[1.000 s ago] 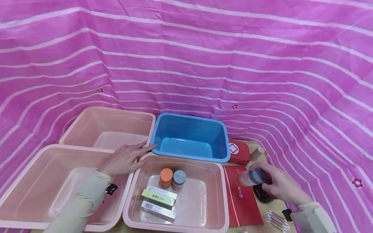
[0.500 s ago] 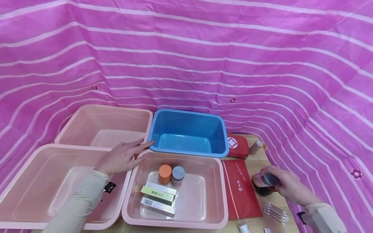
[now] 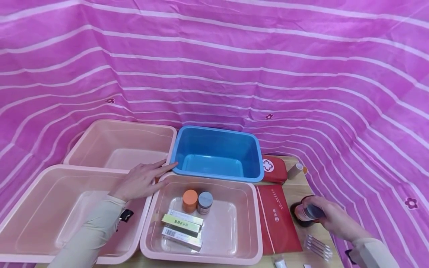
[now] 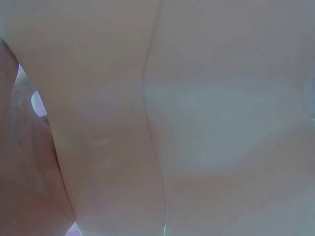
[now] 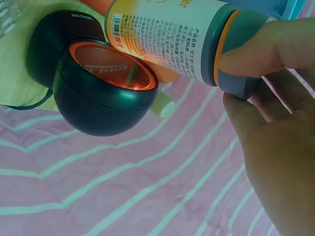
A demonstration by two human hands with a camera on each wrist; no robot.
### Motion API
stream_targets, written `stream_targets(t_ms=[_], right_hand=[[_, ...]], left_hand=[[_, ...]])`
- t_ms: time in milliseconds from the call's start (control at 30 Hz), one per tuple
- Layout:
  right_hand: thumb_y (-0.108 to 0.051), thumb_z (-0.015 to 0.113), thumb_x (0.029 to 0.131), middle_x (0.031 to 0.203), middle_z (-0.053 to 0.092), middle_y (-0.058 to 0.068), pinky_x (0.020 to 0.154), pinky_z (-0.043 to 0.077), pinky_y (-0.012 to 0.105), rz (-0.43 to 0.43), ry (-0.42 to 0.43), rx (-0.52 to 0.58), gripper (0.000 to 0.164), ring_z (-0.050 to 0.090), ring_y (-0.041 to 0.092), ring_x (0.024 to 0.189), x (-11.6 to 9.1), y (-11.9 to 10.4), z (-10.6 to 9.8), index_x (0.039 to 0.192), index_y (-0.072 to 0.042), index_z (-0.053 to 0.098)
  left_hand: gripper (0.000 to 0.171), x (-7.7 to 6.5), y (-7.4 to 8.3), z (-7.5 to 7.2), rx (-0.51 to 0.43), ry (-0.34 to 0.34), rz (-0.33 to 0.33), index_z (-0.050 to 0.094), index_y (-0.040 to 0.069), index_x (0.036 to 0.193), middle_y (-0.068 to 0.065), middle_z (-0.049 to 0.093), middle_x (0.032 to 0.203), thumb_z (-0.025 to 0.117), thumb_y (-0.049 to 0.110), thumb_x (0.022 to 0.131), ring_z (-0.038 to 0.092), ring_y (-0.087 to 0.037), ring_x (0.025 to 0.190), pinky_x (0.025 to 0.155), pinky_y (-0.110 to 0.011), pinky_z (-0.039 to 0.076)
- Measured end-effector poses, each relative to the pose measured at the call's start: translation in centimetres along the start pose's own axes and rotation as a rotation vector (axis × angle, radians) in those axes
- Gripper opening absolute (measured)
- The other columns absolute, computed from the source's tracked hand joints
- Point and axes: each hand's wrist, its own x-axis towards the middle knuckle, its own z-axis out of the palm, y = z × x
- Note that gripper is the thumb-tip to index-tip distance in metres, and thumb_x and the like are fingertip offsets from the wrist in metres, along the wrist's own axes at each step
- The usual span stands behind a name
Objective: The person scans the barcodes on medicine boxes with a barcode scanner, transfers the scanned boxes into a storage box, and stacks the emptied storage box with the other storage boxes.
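My right hand [image 3: 340, 219] pinches a bottle [image 5: 167, 37] by its grey cap, with thumb and fingers on opposite sides. The bottle lies tilted, its barcode side close over the glowing red window of a black round-headed barcode scanner [image 5: 101, 110]. In the head view the hand and bottle partly cover the scanner. My left hand [image 3: 139, 181] rests with extended fingers where the bins meet, its fingertip at the corner of the blue bin [image 3: 218, 177]. A pale bin wall [image 4: 108, 147] fills most of the left wrist view, beside part of the palm.
The front pink bin [image 3: 201, 258] holds an orange-capped jar [image 3: 190, 200], a grey-capped jar [image 3: 205, 202] and several slim boxes [image 3: 181, 224]. A red document pouch [image 3: 279, 223], red first-aid case [image 3: 275, 169], white-capped tube [image 3: 295, 170] and cotton swabs [image 3: 317, 247] lie on the right.
My right hand has carried the bottle rightward from over the red pouch to the scanner, whose window now glows red. My left hand stays in place on the bin rims.
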Motion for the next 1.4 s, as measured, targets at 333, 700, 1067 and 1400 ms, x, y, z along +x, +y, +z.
stream_targets(t_ms=[333,700,1067,1400], right_hand=[[0.021,0.081,0.048,0.108,0.071,-0.005,0.085,0.046,0.009,0.016,-0.019,0.029,0.08,0.062,0.001,0.099,0.5,-0.5,-0.6,0.116,-0.02,0.069],[0.007,0.083,0.075,0.12,0.069,0.005,0.084,0.058,0.023,0.047,-0.053,0.284,0.066,0.062,-0.003,0.105,6.6,-4.6,-4.9,0.136,-0.005,0.061],[-0.017,0.085,0.085,0.12,0.071,0.008,0.087,0.061,0.041,0.05,-0.13,0.31,0.057,0.07,0.026,0.107,19.3,-8.0,-3.0,0.136,-0.006,0.063],[-0.022,0.081,0.09,0.126,0.07,0.011,0.096,0.057,0.042,0.004,-0.303,0.218,0.053,0.066,0.027,0.112,31.5,-10.6,4.7,0.136,-0.006,0.063]], left_hand=[[0.062,0.0,-0.1,0.2,0.001,0.011,-0.003,0.043,0.041,0.155,-0.01,0.051,0.156,0.063,0.049,0.097,0.07,-0.02,0.095,0.091,-0.052,0.054],[0.061,-0.1,-0.1,0.2,-0.008,0.017,-0.003,0.044,0.042,0.155,-0.01,0.052,0.156,0.064,0.049,0.097,0.069,-0.015,0.089,0.082,-0.044,0.056],[0.061,-0.2,0.3,0.1,-0.03,0.006,-0.023,0.044,0.041,0.155,-0.005,0.049,0.158,0.061,0.053,0.098,0.068,-0.033,0.118,0.097,-0.06,0.052],[0.059,-0.3,0.5,0.2,-0.028,-0.008,-0.044,0.048,0.041,0.152,-0.005,0.05,0.158,0.063,0.053,0.097,0.067,-0.031,0.118,0.098,-0.058,0.052]])
